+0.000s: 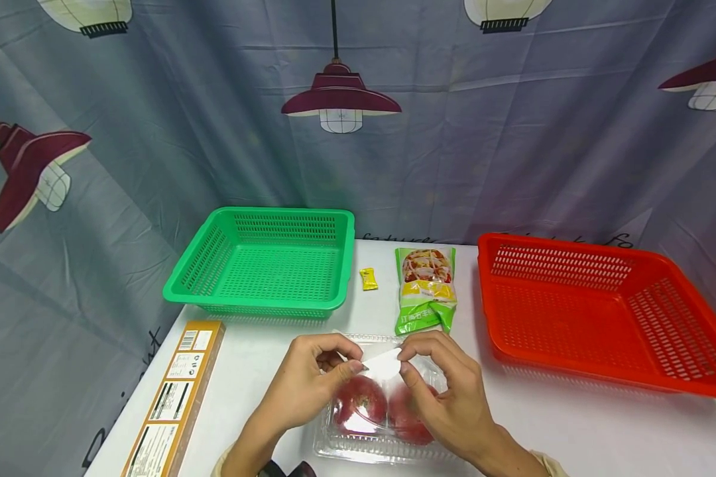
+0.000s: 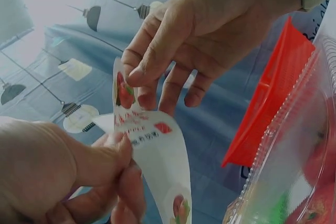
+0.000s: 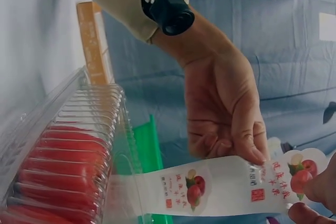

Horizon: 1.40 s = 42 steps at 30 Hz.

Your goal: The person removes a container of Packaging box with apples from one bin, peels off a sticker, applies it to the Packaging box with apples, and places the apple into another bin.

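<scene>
Two red apples (image 1: 359, 407) sit inside a clear plastic clamshell box (image 1: 343, 449) at the table's front. Above the box, both hands hold a white paper label strip (image 1: 384, 366) printed with apples and red lettering. My left hand (image 1: 307, 384) pinches the label (image 3: 231, 190) between thumb and fingers, near its middle in the right wrist view. With thumb and index finger my right hand (image 1: 450, 397) pinches one end of it. Bent over on itself in the left wrist view, the label (image 2: 165, 161) has its other end hanging toward the box.
A green basket (image 1: 256, 308) stands at the back left, a red basket (image 1: 549, 354) on the right. Between them lie a small yellow packet (image 1: 368, 279) and a green food bag (image 1: 426, 285). A long orange-brown carton (image 1: 176, 397) runs along the left edge.
</scene>
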Available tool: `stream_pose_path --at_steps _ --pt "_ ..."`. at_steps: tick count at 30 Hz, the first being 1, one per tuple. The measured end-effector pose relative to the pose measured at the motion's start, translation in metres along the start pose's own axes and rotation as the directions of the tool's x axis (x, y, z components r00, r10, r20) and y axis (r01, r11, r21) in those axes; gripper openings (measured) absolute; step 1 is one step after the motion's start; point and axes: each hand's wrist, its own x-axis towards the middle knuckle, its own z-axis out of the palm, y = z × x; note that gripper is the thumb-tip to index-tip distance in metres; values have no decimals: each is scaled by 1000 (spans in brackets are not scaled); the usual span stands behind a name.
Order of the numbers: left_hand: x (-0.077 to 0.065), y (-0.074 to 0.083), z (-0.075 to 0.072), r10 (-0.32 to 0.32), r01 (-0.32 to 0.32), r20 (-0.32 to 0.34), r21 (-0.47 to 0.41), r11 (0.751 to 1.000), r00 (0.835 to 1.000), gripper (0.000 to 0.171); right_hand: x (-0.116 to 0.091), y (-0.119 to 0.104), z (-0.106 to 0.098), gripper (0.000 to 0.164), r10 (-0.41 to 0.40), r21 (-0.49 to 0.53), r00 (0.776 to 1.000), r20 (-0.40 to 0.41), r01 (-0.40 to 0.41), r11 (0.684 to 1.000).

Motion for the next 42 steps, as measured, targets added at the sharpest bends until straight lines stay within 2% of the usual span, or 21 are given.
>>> stream_pose_path --at_steps 7,11,17,23,26,29,32,36,39,42 --pt "1 -1 -1 -28 30 31 -77 997 999 6 -6 5 1 23 1 22 1000 -7 -1 1000" --pt "0 -2 -2 -54 55 10 -67 996 998 6 -7 6 -2 14 13 28 1000 -24 -13 1000" --pt "0 -6 -7 -129 119 -110 -88 989 986 6 -7 8 -8 17 60 -2 997 -40 -60 998" --pt "0 -14 -13 -129 97 -243 -137 986 961 5 -10 10 -10 32 113 -20 993 -30 -114 993" --pt "-2 -18 -18 -141 92 -326 -162 983 935 4 -12 10 -10 36 138 -30 990 -16 -138 990" --pt "-5 -24 -25 -151 91 -421 -158 983 894 3 -13 11 -10 37 144 -32 990 -11 -144 989" --pt "-10 -32 -34 -150 117 -513 -97 988 845 4 -15 12 -9 36 138 -30 990 -13 -139 990" --pt "-16 -43 -45 -161 195 -601 -9 981 783 6 -17 14 -10 35 137 -36 991 -14 -137 990" --pt "-20 -52 -50 -156 254 -646 61 965 747 9 -18 15 -11 36 137 -44 991 -14 -137 990" --pt "-22 -62 -52 -124 291 -682 135 947 720 13 -20 16 -12 36 139 -59 990 -14 -139 988"
